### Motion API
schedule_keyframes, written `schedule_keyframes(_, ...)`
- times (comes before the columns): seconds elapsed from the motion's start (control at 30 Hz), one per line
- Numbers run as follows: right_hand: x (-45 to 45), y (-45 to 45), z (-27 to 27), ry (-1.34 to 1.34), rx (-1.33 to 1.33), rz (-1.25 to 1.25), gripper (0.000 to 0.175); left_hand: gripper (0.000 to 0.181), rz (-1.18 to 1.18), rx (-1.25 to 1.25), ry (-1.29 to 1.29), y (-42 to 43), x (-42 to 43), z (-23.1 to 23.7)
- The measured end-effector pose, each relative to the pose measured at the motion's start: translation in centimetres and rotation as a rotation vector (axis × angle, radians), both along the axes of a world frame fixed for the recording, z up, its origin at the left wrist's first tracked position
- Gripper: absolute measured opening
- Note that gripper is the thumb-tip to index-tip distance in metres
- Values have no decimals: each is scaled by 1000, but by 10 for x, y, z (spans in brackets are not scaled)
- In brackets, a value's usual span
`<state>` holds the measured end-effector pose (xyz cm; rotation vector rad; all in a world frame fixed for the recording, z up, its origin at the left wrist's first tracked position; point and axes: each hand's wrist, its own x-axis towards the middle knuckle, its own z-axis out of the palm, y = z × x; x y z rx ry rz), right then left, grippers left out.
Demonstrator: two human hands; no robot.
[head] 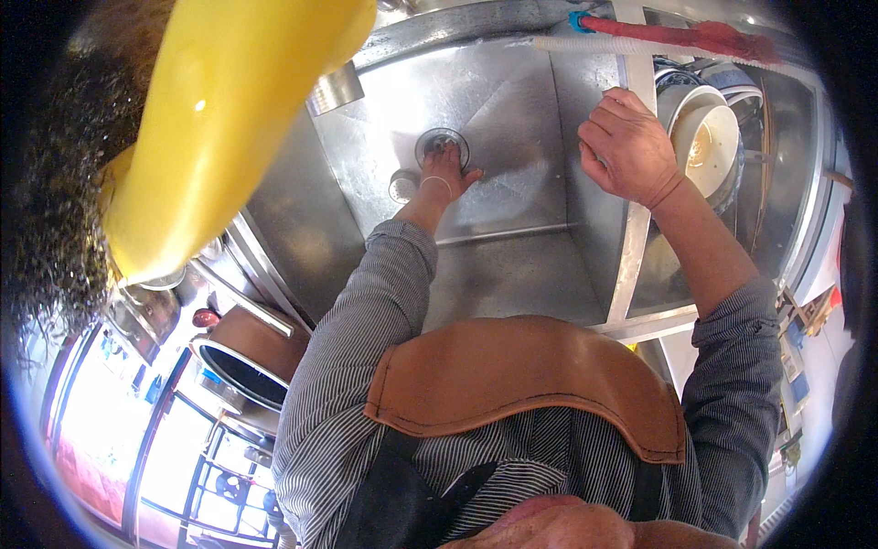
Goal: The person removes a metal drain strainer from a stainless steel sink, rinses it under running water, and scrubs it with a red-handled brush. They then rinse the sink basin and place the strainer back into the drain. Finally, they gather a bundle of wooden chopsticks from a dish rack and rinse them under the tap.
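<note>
Deep inside a stainless steel sink basin (507, 137), my left hand (444, 171) reaches down to the round drain (442, 141), its fingertips at the opening; whether they grip anything cannot be told. Beside that wrist, on the basin floor, lies a small round metal strainer (403, 187). My right hand (627, 147) is raised over the divider (634, 254) between the two basins, fingers curled closed, with nothing visible in it. Near it, in the right basin, stand white bowls (710, 147), the top one with some brownish residue inside.
A large yellow object (233, 123) fills the upper left, very near the camera. A red hose (672, 36) and a white corrugated hose (603, 45) cross the sink's back. A metal cylinder (336, 89) is at the basin's left edge; a brown pot (254, 350) stands lower left.
</note>
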<state>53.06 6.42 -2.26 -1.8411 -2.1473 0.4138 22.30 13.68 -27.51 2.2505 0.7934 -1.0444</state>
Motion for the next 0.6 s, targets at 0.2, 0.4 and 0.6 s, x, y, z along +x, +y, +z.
schedule_keyframes(0.2,-1,1,-1,-64,40,6,9,94,34,-55,-60,2,-7,-8)
schedule_keyframes(0.4,0,0,-1,-6,-19,-3,12,90,-104,-1,-3,1,-10,-4)
schedule_keyframes(0.6,1,-1,-2,-13,-31,4,12,91,-192,63,-20,2,-5,-2)
